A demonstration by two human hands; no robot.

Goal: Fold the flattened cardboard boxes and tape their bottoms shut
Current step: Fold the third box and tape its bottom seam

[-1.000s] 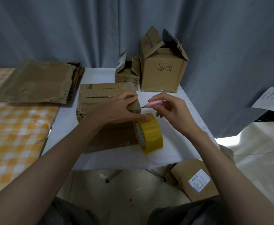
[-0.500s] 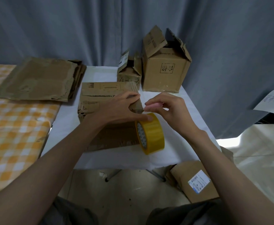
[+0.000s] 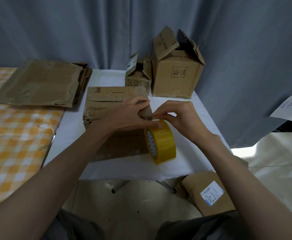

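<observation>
A folded brown cardboard box [image 3: 105, 108] lies on the white table [image 3: 69, 135] in front of me. My left hand [image 3: 128, 118] grips the box's right edge, and its thumb tip presses on the top of the yellow tape roll [image 3: 162, 142]. The roll stands on edge against the box's right side. My right hand [image 3: 181, 118] pinches the loose end of the tape at the box's right corner, just above the roll. A stack of flattened boxes [image 3: 41, 84] lies at the back left.
Two assembled boxes stand at the table's back, a small one [image 3: 138, 77] and a large one [image 3: 176, 78], both with flaps up. A labelled box [image 3: 209, 193] lies on the floor at the right. An orange checked cloth [image 3: 12, 139] covers the left table. Grey curtain behind.
My right hand has moved left and down, from held off the box to pinching at the box's corner above the roll. The pink thing seen in it a second ago no longer shows.
</observation>
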